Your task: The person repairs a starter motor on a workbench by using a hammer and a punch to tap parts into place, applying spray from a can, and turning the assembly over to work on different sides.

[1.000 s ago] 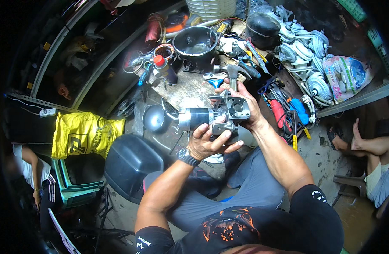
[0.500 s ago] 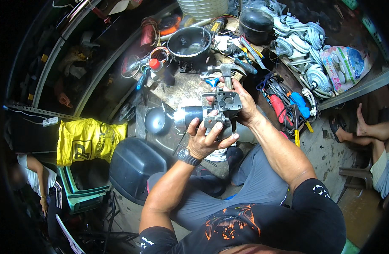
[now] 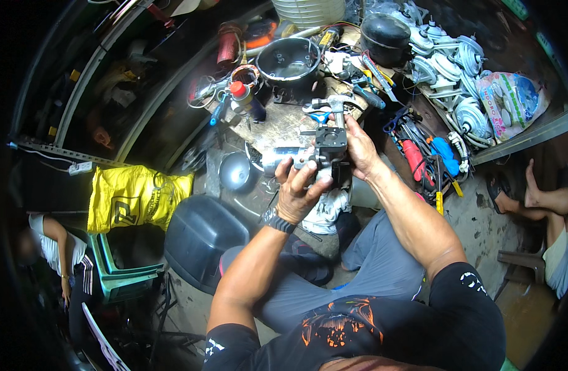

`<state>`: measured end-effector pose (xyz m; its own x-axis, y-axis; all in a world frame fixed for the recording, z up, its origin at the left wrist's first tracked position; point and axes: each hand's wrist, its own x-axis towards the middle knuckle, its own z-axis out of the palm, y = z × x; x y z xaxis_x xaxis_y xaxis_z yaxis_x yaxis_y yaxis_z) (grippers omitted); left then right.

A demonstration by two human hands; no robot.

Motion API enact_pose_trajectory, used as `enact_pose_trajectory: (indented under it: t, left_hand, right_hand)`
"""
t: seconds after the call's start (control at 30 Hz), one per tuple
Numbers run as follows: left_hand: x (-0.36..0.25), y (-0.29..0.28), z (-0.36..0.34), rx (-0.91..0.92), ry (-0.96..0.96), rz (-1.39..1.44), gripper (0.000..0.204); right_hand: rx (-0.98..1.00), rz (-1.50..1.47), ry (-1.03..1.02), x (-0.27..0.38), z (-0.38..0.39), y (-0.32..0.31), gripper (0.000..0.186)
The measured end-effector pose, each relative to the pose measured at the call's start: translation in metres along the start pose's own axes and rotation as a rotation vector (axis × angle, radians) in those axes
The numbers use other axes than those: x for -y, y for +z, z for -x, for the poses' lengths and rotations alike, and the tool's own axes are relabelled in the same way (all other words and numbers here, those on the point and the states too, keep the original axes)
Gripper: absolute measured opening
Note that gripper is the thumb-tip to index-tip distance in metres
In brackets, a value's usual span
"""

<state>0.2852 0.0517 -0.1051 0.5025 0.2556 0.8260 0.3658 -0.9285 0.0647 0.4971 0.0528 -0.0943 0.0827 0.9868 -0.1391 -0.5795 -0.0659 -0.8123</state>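
Lettering (image 3: 127,210) marks the yellow sack (image 3: 149,193) and plastic bag (image 3: 512,105).

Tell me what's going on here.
A person in a black shirt holds a metal unit with a cylindrical body in both hands, above the lap. The left hand grips its near side, the right hand its right side. A hammer shows just beyond; whether the right hand touches it is unclear. Farther back, a red-capped bottle and a black pot stand on the cluttered wooden worktop.
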Motion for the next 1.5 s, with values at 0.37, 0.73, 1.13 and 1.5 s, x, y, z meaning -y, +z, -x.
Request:
enact_pose_trajectory:
  t: [0.37, 0.73, 1.13, 1.5]
  left_hand:
    - [0.036, 0.018, 0.031, 0.006, -0.189, 0.019, 0.102]
    - [0.028, 0.022, 0.05, 0.12, -0.23, 0.131, 0.081]
    - [0.016, 0.012, 0.074, 0.169, -0.38, 0.226, 0.076]
    - [0.042, 0.035, 0.062, 0.187, -0.392, 0.099, 0.082]
  right_hand:
    - [-0.113, 0.233, -0.049, -0.038, -0.041, 0.017, 0.033]
    - [-0.047, 0.177, -0.12, -0.053, -0.069, 0.007, 0.037]
    - [-0.107, 0.626, 0.079, -0.034, -0.053, -0.001, 0.055]
    - [-0.136, 0.448, -0.02, -0.033, -0.077, 0.011, 0.064]
